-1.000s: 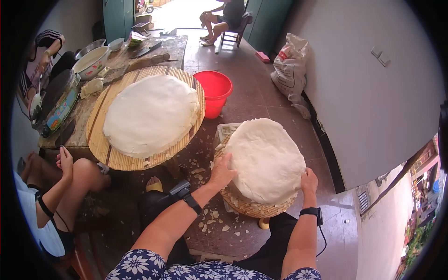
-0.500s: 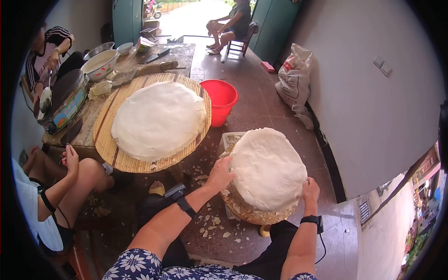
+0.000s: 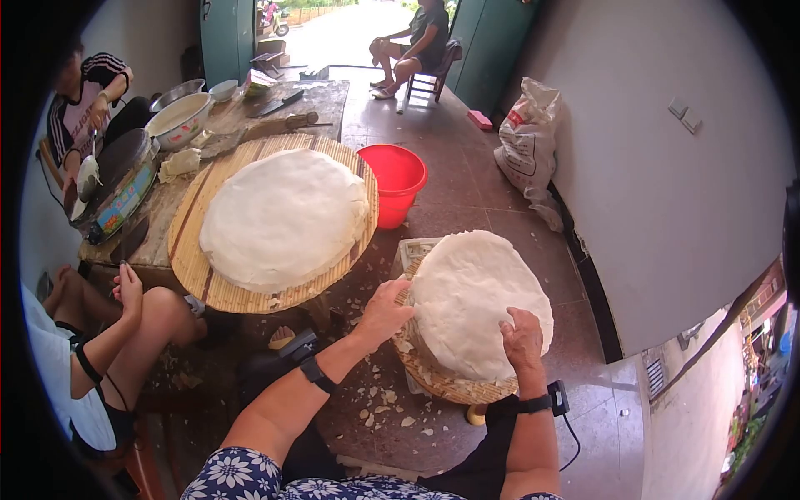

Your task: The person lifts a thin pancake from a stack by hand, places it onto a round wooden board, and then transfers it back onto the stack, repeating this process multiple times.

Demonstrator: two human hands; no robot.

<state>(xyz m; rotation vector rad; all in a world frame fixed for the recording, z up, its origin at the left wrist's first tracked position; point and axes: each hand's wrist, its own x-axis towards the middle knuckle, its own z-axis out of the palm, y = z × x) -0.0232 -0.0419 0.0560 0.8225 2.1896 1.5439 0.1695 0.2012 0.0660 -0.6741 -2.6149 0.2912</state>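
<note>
A stack of thin, round, pale dough sheets [image 3: 471, 287] lies on a small woven round tray [image 3: 454, 392] before my knees. My left hand [image 3: 386, 312] is at the stack's left edge, fingers stretched toward it and holding nothing. Over the near right part of the top sheet is my right hand [image 3: 523, 340], its thumb and forefinger apart; I cannot tell whether the fingertips touch the sheet. A larger stack of the same sheets [image 3: 283, 218] sits on a big slatted bamboo tray [image 3: 187, 237] to the left.
A red bucket [image 3: 396, 183] stands behind the trays. On the wooden table [image 3: 325, 100] are a bowl [image 3: 179, 121], a knife [image 3: 277, 103] and a round griddle [image 3: 117, 171], where a person holds a ladle. Another person sits close on my left. A sack [image 3: 529, 146] leans against the wall.
My right hand has left the stack's right edge and moved left over the top sheet. My left hand has shifted slightly left, its fingers still by the edge.
</note>
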